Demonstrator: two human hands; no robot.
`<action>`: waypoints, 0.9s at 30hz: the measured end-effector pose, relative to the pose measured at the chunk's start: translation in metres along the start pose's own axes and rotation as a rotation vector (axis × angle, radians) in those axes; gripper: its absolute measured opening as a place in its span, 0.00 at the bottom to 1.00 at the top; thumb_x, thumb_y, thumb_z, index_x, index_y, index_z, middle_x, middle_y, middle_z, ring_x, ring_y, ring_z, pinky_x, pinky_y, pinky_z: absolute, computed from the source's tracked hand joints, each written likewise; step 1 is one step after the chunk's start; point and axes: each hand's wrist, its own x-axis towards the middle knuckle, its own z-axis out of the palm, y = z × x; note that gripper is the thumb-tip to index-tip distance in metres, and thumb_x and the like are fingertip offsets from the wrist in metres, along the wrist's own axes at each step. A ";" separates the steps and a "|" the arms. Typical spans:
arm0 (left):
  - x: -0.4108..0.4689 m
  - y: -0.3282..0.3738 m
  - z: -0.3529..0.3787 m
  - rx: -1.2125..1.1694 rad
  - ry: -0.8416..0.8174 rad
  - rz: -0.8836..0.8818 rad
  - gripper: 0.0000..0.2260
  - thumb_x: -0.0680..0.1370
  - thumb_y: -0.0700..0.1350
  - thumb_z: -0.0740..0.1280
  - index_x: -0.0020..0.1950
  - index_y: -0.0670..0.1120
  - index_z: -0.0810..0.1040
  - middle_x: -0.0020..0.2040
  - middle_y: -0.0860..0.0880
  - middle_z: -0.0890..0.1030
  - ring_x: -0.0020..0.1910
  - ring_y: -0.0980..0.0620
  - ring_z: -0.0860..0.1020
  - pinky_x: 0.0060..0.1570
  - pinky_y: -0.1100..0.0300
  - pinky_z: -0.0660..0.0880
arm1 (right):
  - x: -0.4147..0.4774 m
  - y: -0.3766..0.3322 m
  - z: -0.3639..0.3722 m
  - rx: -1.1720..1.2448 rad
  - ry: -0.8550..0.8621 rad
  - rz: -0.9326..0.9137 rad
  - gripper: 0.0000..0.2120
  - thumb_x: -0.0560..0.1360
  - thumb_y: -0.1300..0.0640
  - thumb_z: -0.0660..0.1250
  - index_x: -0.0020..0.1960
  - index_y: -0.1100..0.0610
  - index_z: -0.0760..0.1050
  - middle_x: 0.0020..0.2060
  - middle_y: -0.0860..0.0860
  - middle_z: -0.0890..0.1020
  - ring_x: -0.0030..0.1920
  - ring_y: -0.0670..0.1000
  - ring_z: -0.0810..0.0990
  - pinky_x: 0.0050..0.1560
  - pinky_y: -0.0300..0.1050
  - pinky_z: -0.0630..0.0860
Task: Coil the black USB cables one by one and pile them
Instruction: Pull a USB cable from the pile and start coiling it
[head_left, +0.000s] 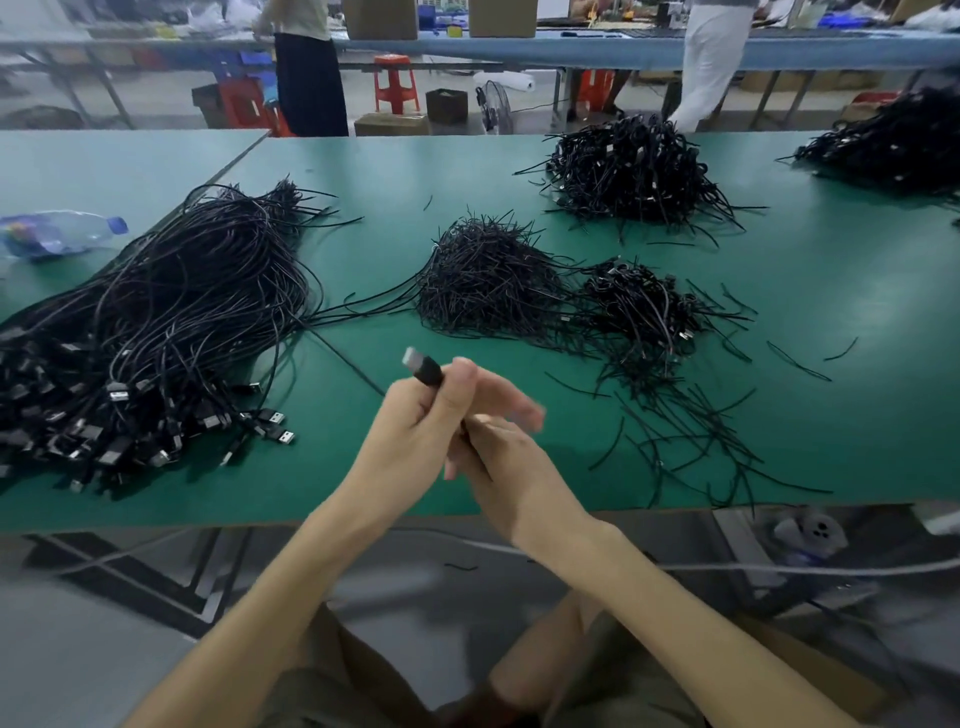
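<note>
Cable (428, 371), plug end, centre frame: your left hand (410, 431) pinches it, right hand (509, 457) blurred, grip unclear; tail may snag in the loose bundle (171, 312) at left.

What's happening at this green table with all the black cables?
A person at the green table pinches the USB plug of one black cable in the left hand; the right hand sits against it, too blurred to read its grip. The uncoiled cables lie bundled at left, coiled cables piled at right.
</note>
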 end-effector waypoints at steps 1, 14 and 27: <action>0.000 0.005 -0.006 -0.064 -0.047 0.001 0.26 0.83 0.61 0.55 0.44 0.44 0.84 0.37 0.38 0.84 0.30 0.33 0.77 0.30 0.36 0.73 | 0.000 0.005 -0.003 -0.015 -0.045 -0.022 0.10 0.83 0.59 0.60 0.60 0.49 0.76 0.46 0.45 0.81 0.46 0.51 0.79 0.50 0.52 0.76; 0.006 -0.051 -0.034 0.772 -0.263 -0.303 0.17 0.83 0.58 0.58 0.65 0.53 0.78 0.56 0.52 0.81 0.54 0.49 0.79 0.55 0.54 0.74 | 0.006 0.007 -0.044 0.278 0.091 0.042 0.20 0.83 0.46 0.61 0.38 0.56 0.78 0.26 0.51 0.74 0.27 0.44 0.70 0.33 0.39 0.67; 0.005 -0.018 -0.036 -0.850 0.082 -0.171 0.19 0.86 0.54 0.52 0.46 0.46 0.77 0.36 0.52 0.77 0.33 0.54 0.75 0.36 0.63 0.72 | -0.003 0.015 -0.011 0.225 -0.029 0.070 0.21 0.84 0.44 0.60 0.37 0.55 0.75 0.29 0.51 0.74 0.31 0.46 0.70 0.37 0.41 0.65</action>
